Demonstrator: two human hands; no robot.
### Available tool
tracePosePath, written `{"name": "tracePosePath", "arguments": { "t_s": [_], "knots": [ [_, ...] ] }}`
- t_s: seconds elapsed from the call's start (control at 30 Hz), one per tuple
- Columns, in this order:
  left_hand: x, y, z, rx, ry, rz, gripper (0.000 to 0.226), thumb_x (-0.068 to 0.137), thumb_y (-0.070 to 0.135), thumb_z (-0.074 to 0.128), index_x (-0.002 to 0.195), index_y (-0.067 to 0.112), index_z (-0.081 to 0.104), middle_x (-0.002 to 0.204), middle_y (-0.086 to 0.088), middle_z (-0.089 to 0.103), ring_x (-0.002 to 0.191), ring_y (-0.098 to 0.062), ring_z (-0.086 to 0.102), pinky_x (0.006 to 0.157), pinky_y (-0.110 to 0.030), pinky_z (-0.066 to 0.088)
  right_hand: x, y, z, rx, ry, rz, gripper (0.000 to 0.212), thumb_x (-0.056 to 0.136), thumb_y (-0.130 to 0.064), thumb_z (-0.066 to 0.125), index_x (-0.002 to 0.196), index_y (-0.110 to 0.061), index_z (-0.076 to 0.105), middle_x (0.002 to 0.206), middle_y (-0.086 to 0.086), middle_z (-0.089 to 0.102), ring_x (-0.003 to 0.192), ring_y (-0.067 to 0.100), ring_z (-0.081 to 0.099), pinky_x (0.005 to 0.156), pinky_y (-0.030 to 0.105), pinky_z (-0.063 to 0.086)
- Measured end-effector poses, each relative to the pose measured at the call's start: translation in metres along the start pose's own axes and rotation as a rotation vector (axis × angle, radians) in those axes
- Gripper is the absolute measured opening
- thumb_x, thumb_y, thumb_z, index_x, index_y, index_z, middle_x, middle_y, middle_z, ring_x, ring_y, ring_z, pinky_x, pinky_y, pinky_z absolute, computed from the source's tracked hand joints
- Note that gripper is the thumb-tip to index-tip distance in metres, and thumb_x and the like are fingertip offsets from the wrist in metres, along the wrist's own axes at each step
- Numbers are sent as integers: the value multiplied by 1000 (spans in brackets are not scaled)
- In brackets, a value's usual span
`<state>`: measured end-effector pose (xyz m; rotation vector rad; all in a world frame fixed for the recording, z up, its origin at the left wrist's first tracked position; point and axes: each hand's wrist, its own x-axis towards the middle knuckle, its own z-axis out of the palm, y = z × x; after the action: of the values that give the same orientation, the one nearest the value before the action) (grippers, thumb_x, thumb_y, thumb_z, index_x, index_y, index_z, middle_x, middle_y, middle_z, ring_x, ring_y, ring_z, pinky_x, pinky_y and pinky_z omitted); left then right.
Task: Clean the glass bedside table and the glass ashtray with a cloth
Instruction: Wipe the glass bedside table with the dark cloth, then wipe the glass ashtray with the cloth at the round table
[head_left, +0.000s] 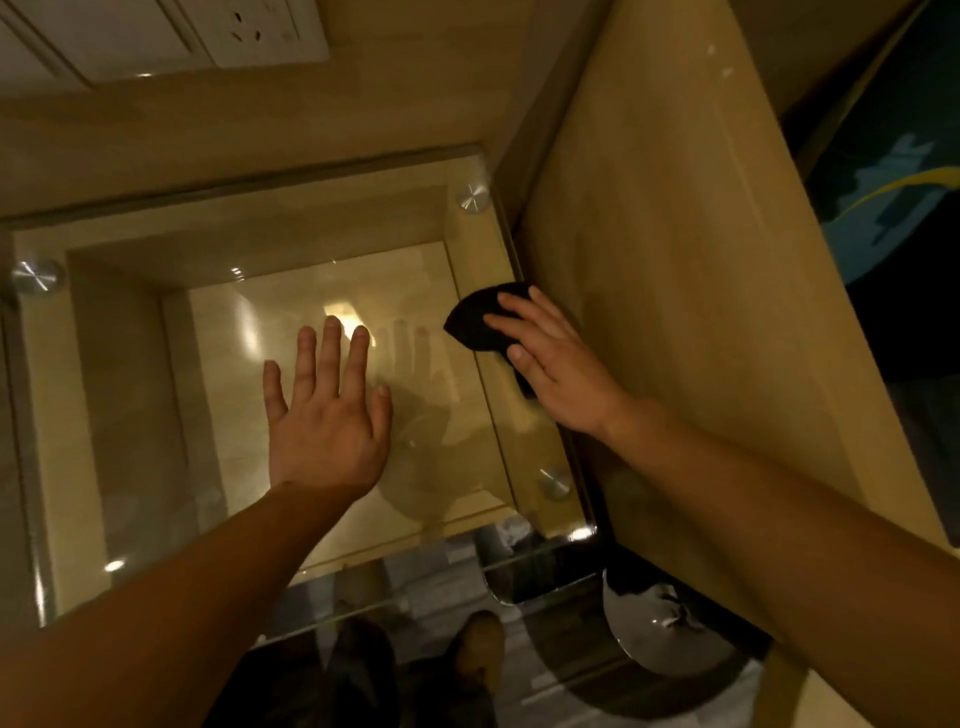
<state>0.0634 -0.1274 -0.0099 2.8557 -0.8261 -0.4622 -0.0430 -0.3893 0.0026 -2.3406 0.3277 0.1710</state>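
Observation:
The glass bedside table (218, 426) fills the middle of the view, a clear top held on a wooden frame by round metal studs. My left hand (327, 410) lies flat on the glass near its centre, fingers straight and spread. My right hand (556, 364) presses a black cloth (475, 317) flat against the glass at the table's right edge, fingers extended over it. Part of the cloth is hidden under that palm. No ashtray is in view.
A tall wooden panel (691, 291) stands right against the table's right side. A white wall socket plate (260, 31) sits on the wall behind. Below the table's front edge are my feet (478, 654) and a round shiny bin (670, 629) on the floor.

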Motion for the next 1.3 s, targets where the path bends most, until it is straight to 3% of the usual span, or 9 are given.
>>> {"name": "tracePosePath", "arguments": {
  "t_s": [0.2, 0.63, 0.77, 0.83, 0.9, 1.0, 1.1, 1.17, 1.3],
  "knots": [
    [-1, 0, 2, 3, 16, -1, 64, 107, 53, 14, 165, 31, -2, 175, 0, -8, 160, -20, -14, 128, -56, -5, -81, -1, 25, 14, 1, 16, 42, 109, -23, 41, 150, -23, 46, 163, -5, 30, 156, 14, 4, 122, 17, 2],
    [1, -4, 5, 11, 30, 40, 67, 105, 58, 9, 165, 28, 4, 175, -2, -2, 161, -24, -8, 126, -60, -4, -203, -3, 60, 93, 30, 72, 48, 100, 3, 52, 142, -19, 56, 157, -5, 40, 154, 13, 16, 121, 16, 17],
    [-12, 6, -21, -62, -44, 70, 72, 103, 65, 6, 165, 28, 4, 175, -1, -5, 161, -22, -10, 126, -59, -7, -232, -17, 48, 190, 48, 163, 38, 101, 0, 51, 135, -15, 63, 146, 2, 54, 144, 18, 37, 120, 27, 31],
    [-44, 27, -40, -156, 11, 154, 69, 106, 60, 12, 164, 24, 14, 175, -3, 7, 161, -22, 1, 127, -57, -1, -250, -38, 33, 322, 92, 264, 35, 103, -4, 50, 134, -14, 63, 140, 2, 57, 133, 10, 48, 113, 24, 38],
    [-94, 59, -58, -309, 7, 247, 67, 106, 57, 19, 161, 20, 25, 171, -6, 22, 158, -23, 17, 127, -57, 12, -275, -64, 14, 473, 182, 351, 34, 105, -9, 49, 135, -16, 62, 138, -3, 59, 124, -6, 51, 103, 9, 38],
    [-182, 113, -75, -618, -176, 238, 67, 101, 61, 30, 156, 24, 37, 161, 1, 42, 145, -19, 41, 118, -50, 36, -324, -96, -7, 629, 319, 474, 33, 106, -20, 49, 136, -30, 60, 132, -19, 60, 115, -19, 51, 90, 1, 38],
    [-258, 174, -83, -894, -410, 122, 53, 96, 58, 43, 143, 36, 51, 144, 12, 57, 128, -3, 55, 113, -42, 45, -379, -112, -22, 733, 453, 559, 28, 106, -28, 50, 129, -40, 60, 118, -25, 64, 104, -13, 60, 80, 5, 44],
    [-293, 214, -79, -1021, -558, 46, 36, 98, 56, 55, 132, 47, 54, 140, 14, 61, 130, -3, 56, 115, -43, 44, -419, -114, -29, 797, 518, 608, 24, 105, -32, 52, 126, -40, 61, 113, -21, 68, 104, -4, 65, 82, 14, 50],
    [-321, 282, -65, -1175, -911, 16, 64, 87, 44, 78, 144, 45, 49, 137, 13, 66, 130, -8, 61, 115, -45, 44, -495, -103, -39, 1046, 664, 661, 21, 103, -29, 55, 120, -24, 66, 112, 4, 73, 106, 23, 70, 93, 39, 53]
  ]
}}
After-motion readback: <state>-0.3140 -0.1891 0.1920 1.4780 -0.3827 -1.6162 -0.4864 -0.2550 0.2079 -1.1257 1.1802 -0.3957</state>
